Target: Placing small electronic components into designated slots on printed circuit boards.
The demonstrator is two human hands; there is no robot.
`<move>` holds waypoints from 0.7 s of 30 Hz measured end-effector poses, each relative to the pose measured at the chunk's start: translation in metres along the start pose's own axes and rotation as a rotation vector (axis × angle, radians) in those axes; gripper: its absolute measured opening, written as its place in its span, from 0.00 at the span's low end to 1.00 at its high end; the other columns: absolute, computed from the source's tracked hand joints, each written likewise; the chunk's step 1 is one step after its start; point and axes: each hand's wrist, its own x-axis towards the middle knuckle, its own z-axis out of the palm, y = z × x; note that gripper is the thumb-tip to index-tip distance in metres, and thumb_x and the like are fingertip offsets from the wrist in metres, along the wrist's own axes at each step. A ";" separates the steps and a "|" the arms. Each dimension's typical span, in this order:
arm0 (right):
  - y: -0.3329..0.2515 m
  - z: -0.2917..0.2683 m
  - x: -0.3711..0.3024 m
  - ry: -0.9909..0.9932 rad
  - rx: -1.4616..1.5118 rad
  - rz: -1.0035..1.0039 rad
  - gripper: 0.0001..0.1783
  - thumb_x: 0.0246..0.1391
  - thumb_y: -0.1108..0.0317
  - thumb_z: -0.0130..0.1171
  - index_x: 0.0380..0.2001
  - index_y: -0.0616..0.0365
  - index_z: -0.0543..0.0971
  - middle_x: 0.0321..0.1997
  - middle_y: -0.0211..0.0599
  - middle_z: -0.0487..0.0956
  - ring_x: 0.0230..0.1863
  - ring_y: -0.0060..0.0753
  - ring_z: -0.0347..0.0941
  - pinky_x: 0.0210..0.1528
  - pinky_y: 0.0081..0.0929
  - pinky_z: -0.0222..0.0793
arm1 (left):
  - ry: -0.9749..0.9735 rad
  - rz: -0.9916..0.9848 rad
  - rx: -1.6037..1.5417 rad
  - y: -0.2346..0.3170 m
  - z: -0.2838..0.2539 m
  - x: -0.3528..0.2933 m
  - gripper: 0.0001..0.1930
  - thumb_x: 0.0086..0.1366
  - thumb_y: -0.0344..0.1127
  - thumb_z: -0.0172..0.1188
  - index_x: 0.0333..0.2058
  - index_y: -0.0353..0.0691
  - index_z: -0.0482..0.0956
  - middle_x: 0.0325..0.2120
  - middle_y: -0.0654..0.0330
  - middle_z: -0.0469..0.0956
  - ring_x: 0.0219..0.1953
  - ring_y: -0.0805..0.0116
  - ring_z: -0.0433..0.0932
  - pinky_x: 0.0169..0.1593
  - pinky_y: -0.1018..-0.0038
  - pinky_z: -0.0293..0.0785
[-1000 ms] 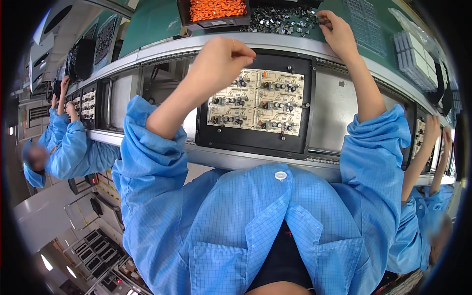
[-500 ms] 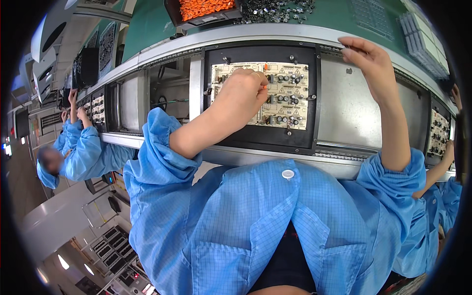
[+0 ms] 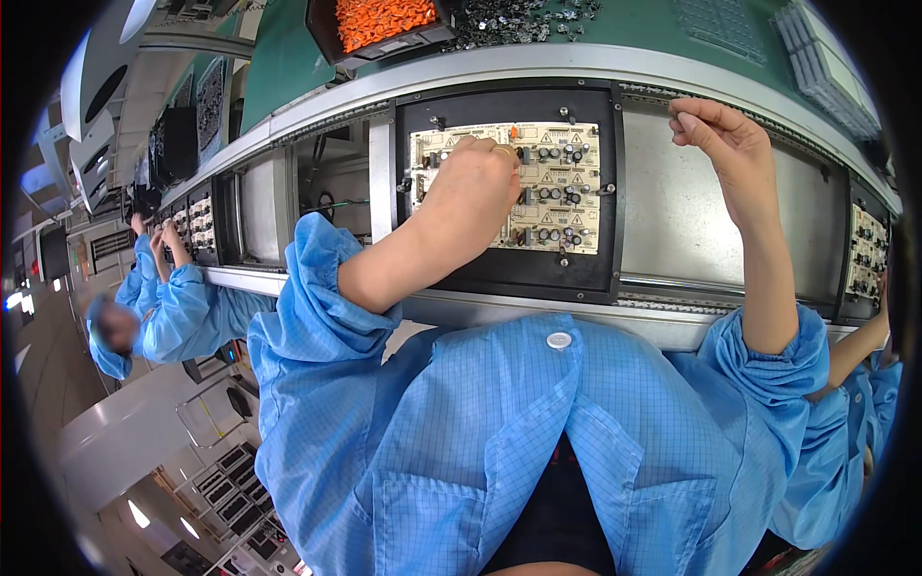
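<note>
A cream circuit board panel [image 3: 560,213] lies in a black frame on the conveyor, with rows of small black capacitors. My left hand [image 3: 471,192] reaches over its left half, fingers bent down and closed at the board. Whatever sits between those fingertips is hidden by the hand. One small orange component [image 3: 514,132] stands near the panel's top edge, just beyond the fingers. My right hand [image 3: 732,144] hangs above the bare metal part of the conveyor, to the right of the frame. Its thumb and fingers are curled together; anything pinched there is too small to make out.
Beyond the rail, a black bin [image 3: 384,38] of orange components stands beside a pile of small dark parts [image 3: 519,21]. White trays [image 3: 828,72] are stacked at the far right. Co-workers in blue coats handle other board frames at left [image 3: 197,226] and right [image 3: 864,250].
My right hand has come slightly nearer, its fingers curling in toward the thumb. My left hand stays over the panel, having shifted only a little. The bin appears slightly further left.
</note>
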 end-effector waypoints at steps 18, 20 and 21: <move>-0.014 0.090 -0.055 -0.257 -0.855 -0.493 0.19 0.45 0.84 0.60 0.44 0.61 0.78 0.38 0.40 0.75 0.40 0.41 0.72 0.42 0.32 0.72 | 0.606 -0.118 0.615 -0.177 -0.093 0.148 0.07 0.58 0.31 0.58 0.30 0.32 0.78 0.28 0.41 0.80 0.36 0.43 0.80 0.41 0.56 0.76; -0.012 0.092 -0.057 -0.248 -0.864 -0.433 0.21 0.45 0.84 0.61 0.45 0.60 0.77 0.36 0.40 0.75 0.40 0.42 0.72 0.41 0.34 0.72 | 0.533 -0.128 0.573 -0.181 -0.089 0.152 0.07 0.58 0.31 0.57 0.31 0.32 0.78 0.29 0.41 0.79 0.37 0.42 0.79 0.41 0.55 0.76; -0.013 0.094 -0.057 -0.252 -0.872 -0.427 0.21 0.45 0.84 0.61 0.45 0.60 0.77 0.36 0.40 0.75 0.40 0.42 0.72 0.41 0.34 0.72 | 0.562 -0.136 0.544 -0.182 -0.088 0.155 0.07 0.57 0.30 0.58 0.30 0.32 0.78 0.29 0.40 0.79 0.37 0.42 0.79 0.42 0.54 0.75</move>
